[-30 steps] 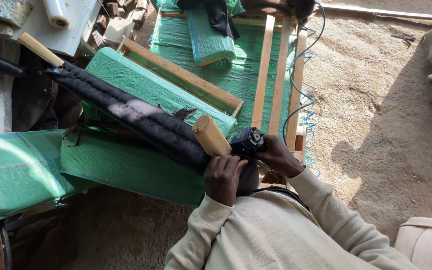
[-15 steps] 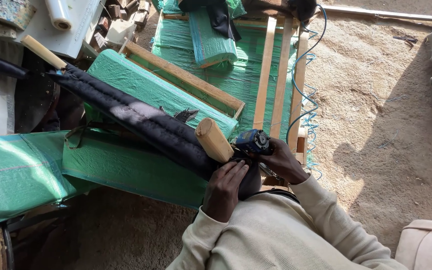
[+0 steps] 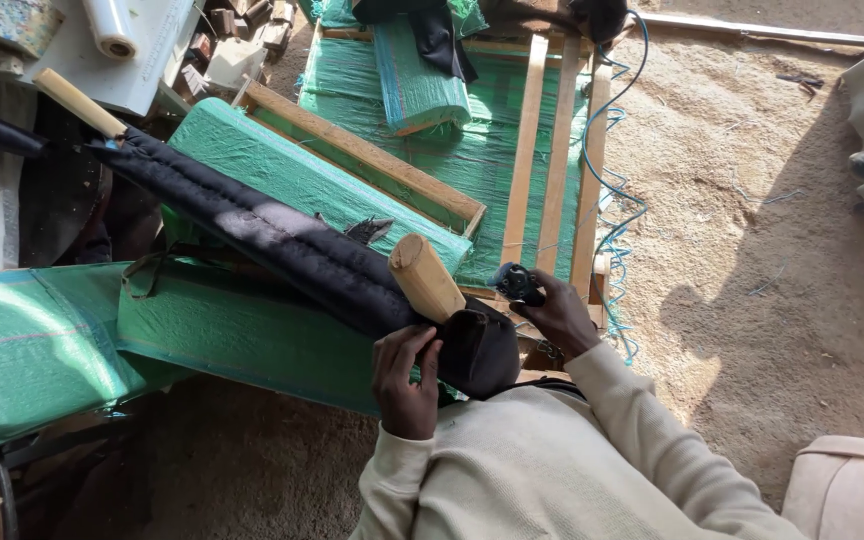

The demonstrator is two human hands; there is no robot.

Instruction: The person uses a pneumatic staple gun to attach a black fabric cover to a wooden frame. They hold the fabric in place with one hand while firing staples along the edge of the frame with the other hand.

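A long black padded piece (image 3: 282, 240) lies slanted across a green-covered wooden furniture frame (image 3: 252, 330), with a round wooden leg (image 3: 424, 277) sticking up at its near end and another wooden leg (image 3: 79, 102) at its far end. My left hand (image 3: 407, 375) presses on the black fabric just below the near leg. My right hand (image 3: 557, 315) grips a small dark tool (image 3: 517, 283) to the right of that leg, beside the frame's edge.
A second wooden frame (image 3: 542, 150) with green sheeting and a folded green roll (image 3: 417, 85) lies behind. A blue cord (image 3: 607, 200) runs along its right side. Sandy ground (image 3: 752, 250) spreads right. Wood scraps and a white roll (image 3: 112, 25) sit top left.
My right hand with the dark tool has drawn away to the right of the wooden leg. My left hand has shifted slightly on the black fabric.
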